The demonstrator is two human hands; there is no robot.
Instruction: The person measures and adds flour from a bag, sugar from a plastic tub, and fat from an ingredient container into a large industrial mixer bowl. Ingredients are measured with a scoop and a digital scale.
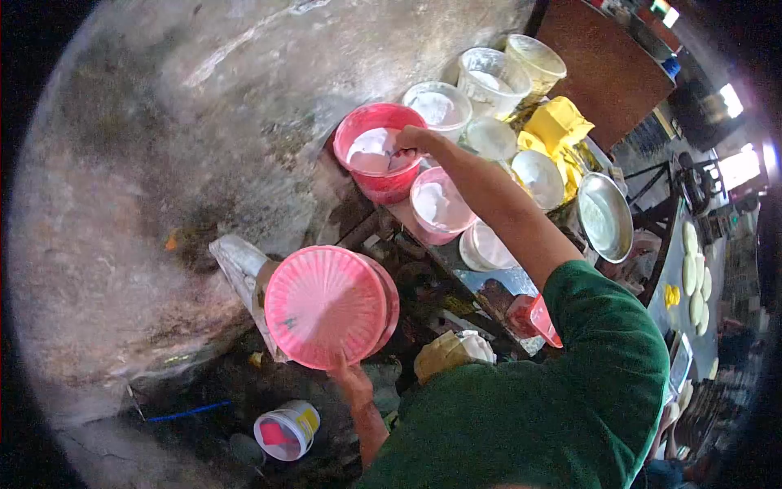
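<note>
My right hand [413,142] reaches over the rim of a red bucket [383,186] that has white powder [375,151] inside. Its fingers are curled at the powder's edge, and what they hold is too small to make out. Low on the left, my left hand [349,379] grips the near edge of a round pink ribbed lid [326,306], with part of its fingers hidden. Another pink rim [391,303] shows behind the lid. Beside the red bucket stands a pink tub [440,205] with white contents.
Several tubs and buckets stand along the wall, including a clear bucket [493,85]. Yellow bags [558,126] and a metal basin [604,216] lie farther right. A white bucket [287,430] sits on the floor. Pale dough pieces [696,273] rest on a table at far right.
</note>
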